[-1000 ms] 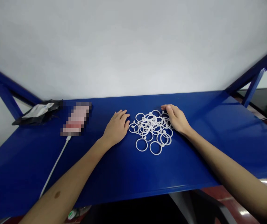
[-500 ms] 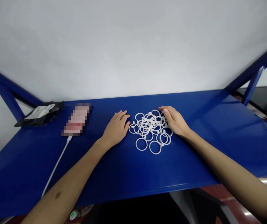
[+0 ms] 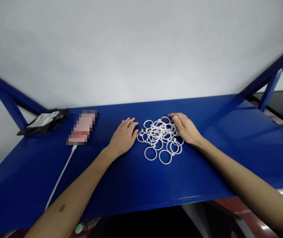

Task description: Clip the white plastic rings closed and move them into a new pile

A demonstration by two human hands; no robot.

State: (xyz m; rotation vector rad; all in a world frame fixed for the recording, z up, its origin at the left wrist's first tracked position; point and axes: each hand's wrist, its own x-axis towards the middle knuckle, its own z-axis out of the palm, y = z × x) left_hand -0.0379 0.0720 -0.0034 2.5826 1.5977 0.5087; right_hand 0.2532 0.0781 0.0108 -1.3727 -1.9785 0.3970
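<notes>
A heap of several white plastic rings (image 3: pixel 160 138) lies on the blue table (image 3: pixel 205 165), a little right of the middle. My left hand (image 3: pixel 123 136) rests flat on the table just left of the heap, fingers stretched out and its thumb against the nearest ring. My right hand (image 3: pixel 186 129) lies on the heap's right side, fingers curled loosely over the rings there, its thumb tucked toward them. Whether it grips a ring is hidden under the fingers.
A phone (image 3: pixel 82 127) lies left of my left hand, with a white cable (image 3: pixel 59 178) running to the table's near edge. A black pouch (image 3: pixel 42 121) lies at the far left corner. Blue frame struts (image 3: pixel 270 89) rise on both sides. A white wall stands behind.
My right hand has drawn slightly inward onto the ring heap, fingers curling a little more. My left hand has stayed in place.
</notes>
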